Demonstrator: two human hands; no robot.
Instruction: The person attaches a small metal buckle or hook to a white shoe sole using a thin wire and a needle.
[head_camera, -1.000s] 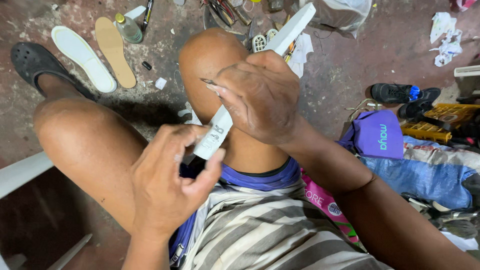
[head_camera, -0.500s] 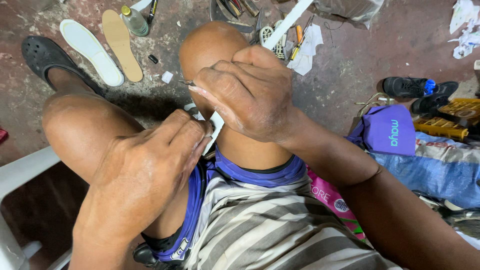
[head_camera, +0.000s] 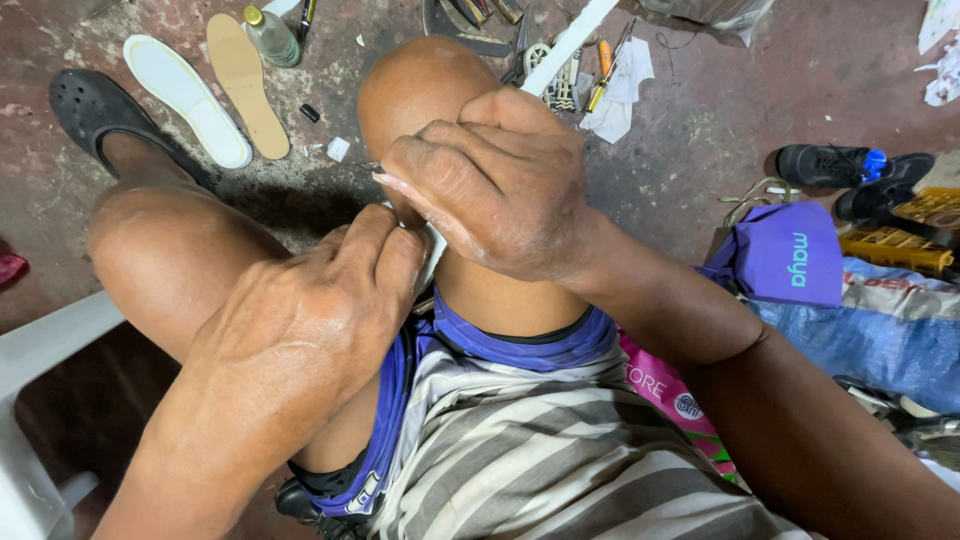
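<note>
I sit with both knees raised. A long white shoe sole piece (head_camera: 578, 38) lies slanted across my right knee, and only its far end and a small bit between my hands show. My right hand (head_camera: 500, 185) is closed over its middle, fingers curled, on top of the knee. Just below and to the left, my left hand (head_camera: 320, 310) pinches the near end of the piece with fingertips touching the right hand. Most of the piece is hidden under both hands.
On the floor lie a white insole (head_camera: 185, 85), a tan insole (head_camera: 245, 80), a small bottle (head_camera: 270, 35) and hand tools (head_camera: 560, 80). A black clog (head_camera: 90, 105) is on my left foot. A purple bag (head_camera: 785, 255), black shoes (head_camera: 850, 170) and a yellow crate (head_camera: 905, 235) lie right; white chair (head_camera: 45, 350) left.
My left hand has slid up the white piece and closed over its near end, meeting the right hand. The printed lower part of the piece is now covered.
</note>
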